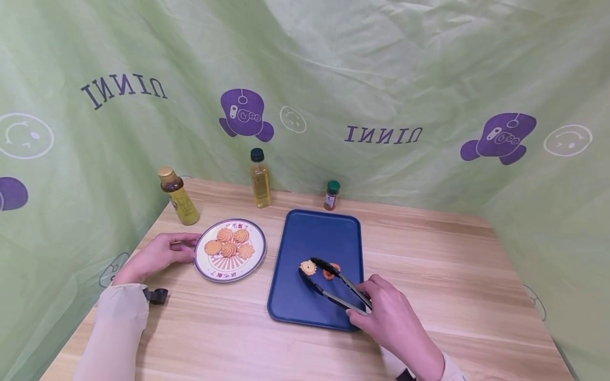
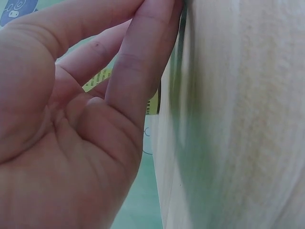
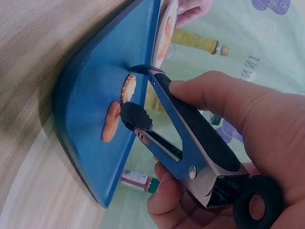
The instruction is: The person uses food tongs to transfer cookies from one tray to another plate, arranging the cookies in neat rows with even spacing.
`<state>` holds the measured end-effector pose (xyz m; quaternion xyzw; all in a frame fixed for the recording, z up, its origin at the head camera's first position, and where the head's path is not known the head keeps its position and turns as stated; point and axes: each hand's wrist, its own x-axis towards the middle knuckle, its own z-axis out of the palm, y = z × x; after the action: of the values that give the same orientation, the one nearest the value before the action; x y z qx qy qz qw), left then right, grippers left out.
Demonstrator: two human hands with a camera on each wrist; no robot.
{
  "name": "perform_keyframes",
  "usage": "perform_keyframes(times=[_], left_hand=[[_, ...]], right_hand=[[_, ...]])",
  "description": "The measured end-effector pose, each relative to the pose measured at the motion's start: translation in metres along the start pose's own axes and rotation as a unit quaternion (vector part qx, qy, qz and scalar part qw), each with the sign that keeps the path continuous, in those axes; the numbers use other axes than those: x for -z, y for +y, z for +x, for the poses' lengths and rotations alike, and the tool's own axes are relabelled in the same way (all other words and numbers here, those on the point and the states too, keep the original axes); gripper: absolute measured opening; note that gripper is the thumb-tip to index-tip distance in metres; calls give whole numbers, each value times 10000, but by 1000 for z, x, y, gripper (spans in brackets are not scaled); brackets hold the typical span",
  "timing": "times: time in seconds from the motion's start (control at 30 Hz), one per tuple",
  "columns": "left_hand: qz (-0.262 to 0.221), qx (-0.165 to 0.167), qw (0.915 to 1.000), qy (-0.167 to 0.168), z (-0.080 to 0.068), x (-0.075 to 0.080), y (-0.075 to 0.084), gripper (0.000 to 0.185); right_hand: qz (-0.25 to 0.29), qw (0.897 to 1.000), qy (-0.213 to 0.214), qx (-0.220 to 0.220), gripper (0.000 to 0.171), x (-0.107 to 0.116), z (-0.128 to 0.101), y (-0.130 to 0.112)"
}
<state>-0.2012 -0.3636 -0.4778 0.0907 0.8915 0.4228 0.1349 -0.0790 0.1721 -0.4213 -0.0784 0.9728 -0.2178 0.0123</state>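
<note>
My right hand grips a pair of black-and-silver tongs, thumb on one arm and fingers around the other. The spread tips of the tongs stand on either side of a pale, scalloped cookie on the blue tray. Beside it lies a browner, reddish cookie, partly behind one tong arm in the head view. On the left, my left hand holds the rim of a white patterned plate with its fingertips. Several cookies sit on that plate.
A yellow-labelled bottle stands behind my left hand. Further back are a bottle of yellow oil and a small green-capped spice jar. A green printed curtain surrounds the wooden table.
</note>
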Motion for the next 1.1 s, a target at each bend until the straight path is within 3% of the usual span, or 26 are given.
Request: perform_keyframes(times=[0.33, 0.53, 1.1], left_hand=[[135, -77, 9999, 33, -2, 1, -1, 60], [33, 76, 10000, 27, -3, 0, -1, 61], [-87, 124, 9999, -40, 0, -2, -1, 64]], right_hand=[[34, 10000, -12, 11, 40, 0, 1, 0], [15, 10000, -32, -2, 40, 0, 1, 0], [165, 9996, 117, 195, 33, -1, 9, -12]])
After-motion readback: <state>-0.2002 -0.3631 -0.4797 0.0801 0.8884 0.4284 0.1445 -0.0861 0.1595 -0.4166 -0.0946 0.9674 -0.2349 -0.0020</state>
